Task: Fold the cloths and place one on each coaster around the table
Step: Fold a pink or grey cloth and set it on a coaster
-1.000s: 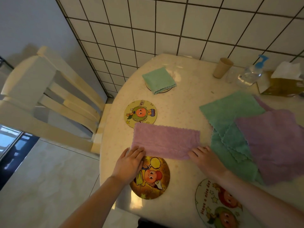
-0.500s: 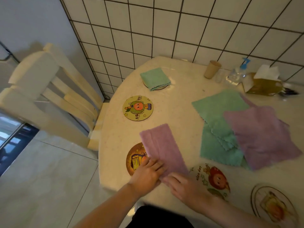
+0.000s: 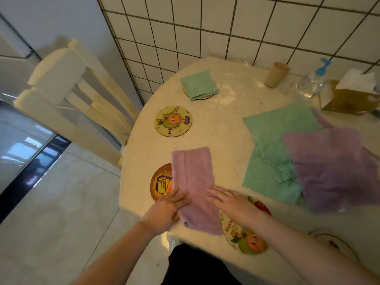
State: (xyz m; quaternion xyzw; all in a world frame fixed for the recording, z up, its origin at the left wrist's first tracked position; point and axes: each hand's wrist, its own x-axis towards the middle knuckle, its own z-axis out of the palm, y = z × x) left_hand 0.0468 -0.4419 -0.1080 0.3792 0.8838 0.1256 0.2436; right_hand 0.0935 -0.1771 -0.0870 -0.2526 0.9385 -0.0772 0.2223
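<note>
Bare table between coaster, cloth pile.

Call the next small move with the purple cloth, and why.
Probably fold the purple cloth's near end up to its far end. It lies as a long strip, both hands at its near end, while the green cloth already on a coaster is a compact square.
</note>
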